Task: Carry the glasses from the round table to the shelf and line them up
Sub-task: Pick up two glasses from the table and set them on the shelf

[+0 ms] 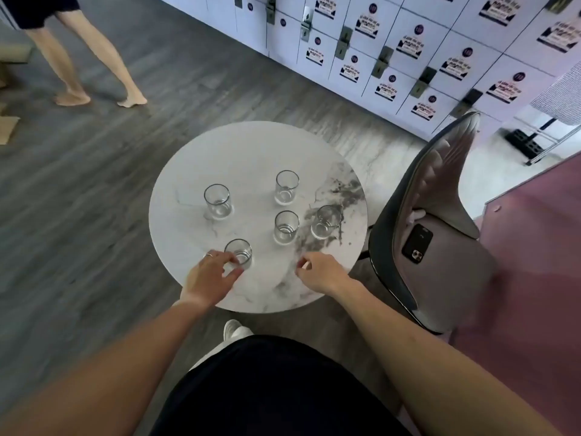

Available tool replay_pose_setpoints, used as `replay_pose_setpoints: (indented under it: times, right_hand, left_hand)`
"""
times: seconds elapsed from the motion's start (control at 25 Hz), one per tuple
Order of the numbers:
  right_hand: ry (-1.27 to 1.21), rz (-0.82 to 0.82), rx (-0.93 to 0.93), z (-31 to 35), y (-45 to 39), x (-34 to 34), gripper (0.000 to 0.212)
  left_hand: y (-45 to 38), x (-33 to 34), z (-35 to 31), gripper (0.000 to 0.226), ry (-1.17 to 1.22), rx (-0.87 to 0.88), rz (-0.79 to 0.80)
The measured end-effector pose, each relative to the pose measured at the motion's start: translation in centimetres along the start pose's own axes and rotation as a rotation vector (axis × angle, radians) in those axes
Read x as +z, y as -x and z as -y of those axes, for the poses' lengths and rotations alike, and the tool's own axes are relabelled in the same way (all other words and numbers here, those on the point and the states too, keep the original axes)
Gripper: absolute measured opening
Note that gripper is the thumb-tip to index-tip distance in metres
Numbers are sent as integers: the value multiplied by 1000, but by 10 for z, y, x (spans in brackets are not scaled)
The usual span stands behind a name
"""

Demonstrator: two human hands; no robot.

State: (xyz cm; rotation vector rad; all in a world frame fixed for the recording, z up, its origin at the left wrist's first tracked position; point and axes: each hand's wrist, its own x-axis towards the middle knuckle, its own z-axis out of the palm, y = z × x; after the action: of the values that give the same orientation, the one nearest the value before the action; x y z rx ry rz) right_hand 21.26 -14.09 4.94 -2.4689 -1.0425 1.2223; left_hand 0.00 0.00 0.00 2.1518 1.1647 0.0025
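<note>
**Left hand at the nearest glass**

While both arms reach over the round table, the left hand curls its fingers around the nearest glass at the table's near edge. Right of it, the right hand hovers loosely curled, holding nothing. Beyond stand four more glasses, upright, nearer the table's middle.

Both forearms bare, reaching forward and down. Left hand fingers curled, ring on one. Right hand loosely curled, palm down.
</note>
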Motion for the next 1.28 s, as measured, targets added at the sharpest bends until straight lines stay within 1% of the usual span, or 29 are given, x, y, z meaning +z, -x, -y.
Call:
replay_pose_setpoints:
  times: [0.12,0.16,0.24,0.32,0.44,0.52,0.76,0.88,1.04,1.16,1.28]
  right_hand:
    - [-13,-195,-61,16,-9,-3,24]
    - [10,-238,-72,22,-11,-4,27]
    - [37,-272,-89,30,-19,-5,33]
    - [79,-271,-93,36,-26,-3,39]
    - [170,-199,-54,37,-39,-3,45]
    - [206,-189,-50,36,-44,-3,43]
    - [240,-236,-128,30,-57,-8,30]
    - [311,-219,-236,31,-60,-9,31]
    - [397,-62,-475,43,-67,-4,34]
    - [420,2,-667,83,-76,3,34]
    - [438,51,-855,148,-81,10,34]
  left_hand:
    - [-5,-5,5,18,-56,68,-1]
    - [-4,-5,6,19,-54,83,11]
    - [-7,-6,10,19,-57,110,15]
    - [-8,-7,13,20,-64,110,18]
    - [-7,-7,14,20,-67,92,27]
    - [-8,-6,15,20,-60,88,31]
    - [-3,-2,14,20,-59,71,-3]
    - [4,-4,11,18,-67,77,-60]
    - [30,-20,32,18,-69,-14,-136]
    - [57,-46,54,20,-70,-151,-245]
    - [80,-93,72,13,-45,-274,-384]
